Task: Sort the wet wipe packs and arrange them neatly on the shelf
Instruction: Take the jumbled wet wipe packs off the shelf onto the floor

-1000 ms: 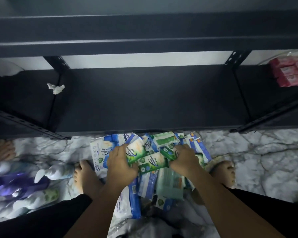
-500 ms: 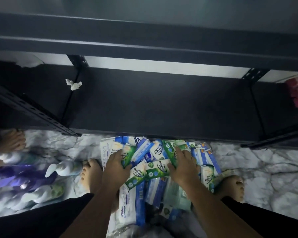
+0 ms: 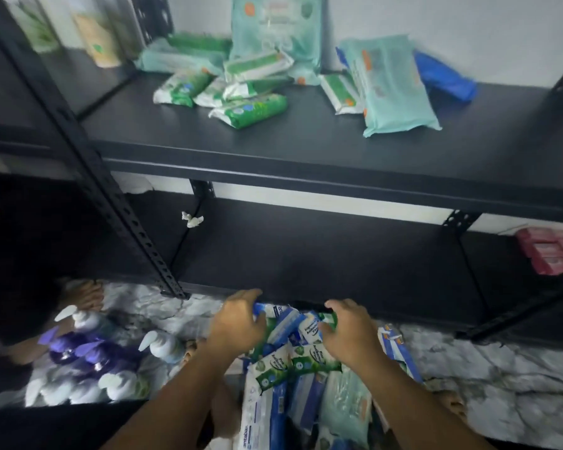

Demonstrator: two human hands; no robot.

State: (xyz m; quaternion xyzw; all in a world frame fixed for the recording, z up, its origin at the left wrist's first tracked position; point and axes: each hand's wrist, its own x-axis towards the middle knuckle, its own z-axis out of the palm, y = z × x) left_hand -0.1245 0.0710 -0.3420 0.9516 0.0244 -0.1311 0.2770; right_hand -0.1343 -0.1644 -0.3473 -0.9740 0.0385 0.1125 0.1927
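Head view, left hand (image 3: 238,323) and right hand (image 3: 348,334) both curled round a bundle of wet wipe packs (image 3: 290,326) from either side, over the heap on the marble floor (image 3: 501,368), just before the black shelf (image 3: 338,147), whose upper board carries loose green and teal packs (image 3: 251,108)

Lower centre: left hand (image 3: 238,323) and right hand (image 3: 348,332) gripped green-and-blue wipe packs (image 3: 301,355). Upper centre: loose green packs (image 3: 251,110) lay on black shelf (image 3: 306,147).
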